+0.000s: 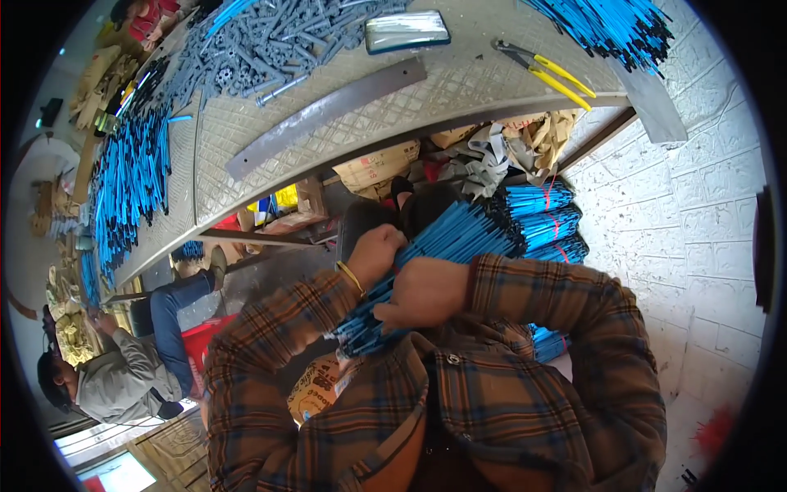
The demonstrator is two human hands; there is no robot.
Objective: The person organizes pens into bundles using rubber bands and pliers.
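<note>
A thick bundle of thin blue rods with black ends lies slantwise across my lap, below the table edge. My left hand, a yellow bangle at its wrist, is closed at the bundle's left side. Over the middle of the rods, my right hand is curled into a fist with its thumb toward the left. Both hands touch or nearly touch the bundle. A hint of red shows between them, but what the fingers grip is hidden.
Red-tied blue bundles are stacked beside the white wall. On the table lie grey plastic parts, a curved metal strip, yellow-handled pliers, a dark-rimmed phone-like slab and loose blue rods. Another person sits at left.
</note>
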